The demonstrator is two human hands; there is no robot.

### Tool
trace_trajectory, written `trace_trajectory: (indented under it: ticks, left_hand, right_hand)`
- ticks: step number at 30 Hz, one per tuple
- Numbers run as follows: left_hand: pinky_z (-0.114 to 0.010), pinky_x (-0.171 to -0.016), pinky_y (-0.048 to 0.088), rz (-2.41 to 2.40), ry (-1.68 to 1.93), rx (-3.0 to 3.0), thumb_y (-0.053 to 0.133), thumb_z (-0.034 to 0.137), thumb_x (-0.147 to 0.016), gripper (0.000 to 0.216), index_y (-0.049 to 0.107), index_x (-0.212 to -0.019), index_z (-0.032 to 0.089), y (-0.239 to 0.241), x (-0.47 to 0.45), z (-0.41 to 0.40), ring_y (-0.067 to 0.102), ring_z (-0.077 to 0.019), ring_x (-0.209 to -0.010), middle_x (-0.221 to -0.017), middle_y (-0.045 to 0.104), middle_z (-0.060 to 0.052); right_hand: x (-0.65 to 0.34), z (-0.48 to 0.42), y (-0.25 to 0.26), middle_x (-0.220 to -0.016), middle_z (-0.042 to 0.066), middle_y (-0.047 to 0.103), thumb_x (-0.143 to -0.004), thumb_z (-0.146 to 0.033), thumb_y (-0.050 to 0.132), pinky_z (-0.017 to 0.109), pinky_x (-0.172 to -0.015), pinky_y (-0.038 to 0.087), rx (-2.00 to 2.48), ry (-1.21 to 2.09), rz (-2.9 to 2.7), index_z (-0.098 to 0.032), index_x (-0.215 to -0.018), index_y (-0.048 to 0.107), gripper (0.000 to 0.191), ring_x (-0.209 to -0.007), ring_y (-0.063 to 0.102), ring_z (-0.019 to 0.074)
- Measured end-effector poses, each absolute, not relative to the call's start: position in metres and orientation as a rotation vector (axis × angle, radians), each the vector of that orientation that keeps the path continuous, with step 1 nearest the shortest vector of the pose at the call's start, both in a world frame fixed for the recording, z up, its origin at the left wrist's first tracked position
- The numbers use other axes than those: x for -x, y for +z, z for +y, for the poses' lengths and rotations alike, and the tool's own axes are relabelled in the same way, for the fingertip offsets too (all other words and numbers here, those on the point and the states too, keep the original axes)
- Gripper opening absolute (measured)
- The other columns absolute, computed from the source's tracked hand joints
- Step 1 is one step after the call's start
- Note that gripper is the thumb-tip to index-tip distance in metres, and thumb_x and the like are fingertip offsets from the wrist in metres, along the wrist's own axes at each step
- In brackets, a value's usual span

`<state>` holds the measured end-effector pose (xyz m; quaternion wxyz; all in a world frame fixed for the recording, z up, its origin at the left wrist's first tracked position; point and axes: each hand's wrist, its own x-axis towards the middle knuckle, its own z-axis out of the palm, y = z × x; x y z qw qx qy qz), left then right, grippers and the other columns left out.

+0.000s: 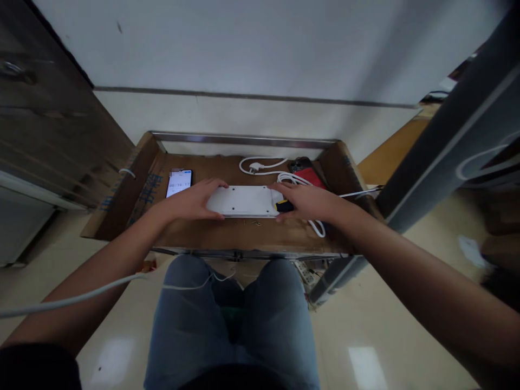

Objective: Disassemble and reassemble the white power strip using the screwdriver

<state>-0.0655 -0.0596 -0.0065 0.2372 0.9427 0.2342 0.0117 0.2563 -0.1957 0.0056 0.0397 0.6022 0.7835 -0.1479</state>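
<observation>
Strip (247,200): white, flat on the cardboard-lined counter (215,235), long side across my front, between my two sets of fingers, with its middle in the open. Left fingers (215,183) are parted to the strip's width, at its left end: thumb along the near edge, the others at the far edge, gripping lightly as far as I can judge. Right fingers (282,188) straddle the right end likewise; the yellow-and-black driver (284,206) sits tucked under that palm, shaft (359,192) pointing out past my wrist. Reason, as I read it: pinching both ends squares and steadies the piece, while palming the tool saves setting it down. Dark holes (233,209) face up, presumably for easy access. Small metal bits (255,222), probably screws, lie just beside the near edge, likely put there within reach. White cord (317,230) and plug (255,167) lie to the right and beyond, off the strip's face. Phone (179,183), timer showing, lies left, probably for easy reading.
</observation>
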Motion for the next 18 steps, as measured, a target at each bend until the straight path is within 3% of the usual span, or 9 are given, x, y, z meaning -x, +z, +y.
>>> trace_trajectory:
  ticks: [11,18]
  left_hand:
    - [-0.042,-0.110,0.046,0.693,0.037,-2.580,0.075,0.050,-0.079,0.077,0.046,-0.144,0.019,-0.0042,0.0675,-0.0635,0.059,-0.0332,-0.132,-0.146,0.058,-0.015]
    - [-0.042,-0.112,0.045,0.677,-0.005,-2.612,0.075,0.055,-0.079,0.079,0.048,-0.143,0.018,-0.0020,0.0659,-0.0613,0.058,-0.0336,-0.132,-0.145,0.058,-0.015]
  right_hand:
    - [-0.2505,-0.1890,0.0102,-0.153,0.017,0.051,-0.080,-0.051,0.079,0.042,-0.114,0.051,-1.843,-0.504,2.408,-0.018,-0.159,0.036,0.095,-0.135,0.059,0.0297]
    - [-0.2479,-0.1881,0.0111,-0.153,0.016,0.051,-0.079,-0.049,0.080,0.043,-0.114,0.050,-1.848,-0.505,2.394,-0.020,-0.160,0.035,0.097,-0.135,0.059,0.0312]
